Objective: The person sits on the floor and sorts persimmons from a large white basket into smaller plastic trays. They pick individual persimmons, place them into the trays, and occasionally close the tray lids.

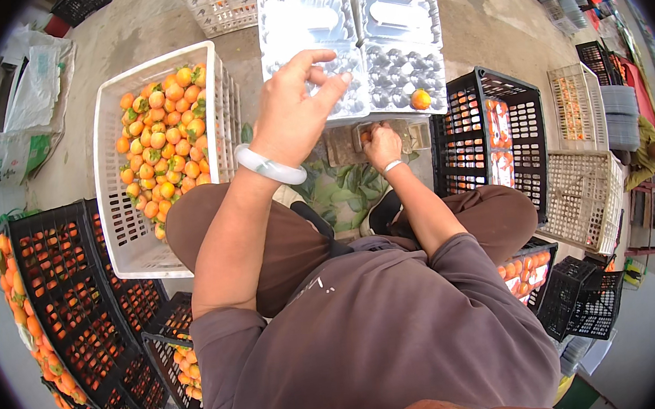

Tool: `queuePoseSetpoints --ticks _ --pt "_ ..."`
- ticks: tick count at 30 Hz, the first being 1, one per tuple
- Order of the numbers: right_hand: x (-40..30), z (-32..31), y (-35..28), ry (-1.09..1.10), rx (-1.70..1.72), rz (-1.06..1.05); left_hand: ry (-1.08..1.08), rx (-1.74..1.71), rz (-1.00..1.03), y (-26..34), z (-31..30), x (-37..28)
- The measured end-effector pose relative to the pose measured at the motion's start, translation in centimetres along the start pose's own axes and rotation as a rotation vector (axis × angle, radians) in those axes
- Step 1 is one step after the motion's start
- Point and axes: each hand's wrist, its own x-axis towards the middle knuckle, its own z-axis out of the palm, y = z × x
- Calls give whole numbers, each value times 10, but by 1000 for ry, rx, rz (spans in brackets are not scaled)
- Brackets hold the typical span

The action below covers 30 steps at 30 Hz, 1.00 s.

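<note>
My left hand [295, 105], a pale bangle at its wrist, is raised over the left clear plastic tray [348, 103], fingers apart and holding nothing visible. Beside it, the right clear plastic tray [392, 76] has rows of round cups and a raised lid; one orange persimmon [420, 99] sits in its near right corner. My right hand [383, 144], wearing a thin bracelet, reaches into a small box [419, 136] below the trays. Its fingers are curled beside a bit of orange fruit; whether they grip it is hidden.
A white crate [101, 166] of persimmons stands at my left, with black crates [53, 275] of fruit behind. To my right are a black crate [484, 126] with filled packs and white crates [584, 199]. Green leaves [341, 194] lie between my feet. A person [644, 153] is far right.
</note>
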Motion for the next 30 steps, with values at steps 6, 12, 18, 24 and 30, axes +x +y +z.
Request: queuePoseSetpoints --ticks 6,12,18,24,30 --pt "-18 -118 -45 274 294 -192 176 -194 30 15 -15 -8" --pt "30 -153 -37 344 -74 -281 442 -430 336 42 -105 -12" --pt "41 -135 -23 140 -111 -292 961 -222 281 -32 -239 -100" --pt "-7 -153 -62 157 70 -415 847 393 -487 -214 -249 -158" --pt "-55 -124 -85 -245 150 -487 722 634 -771 -287 -202 -121"
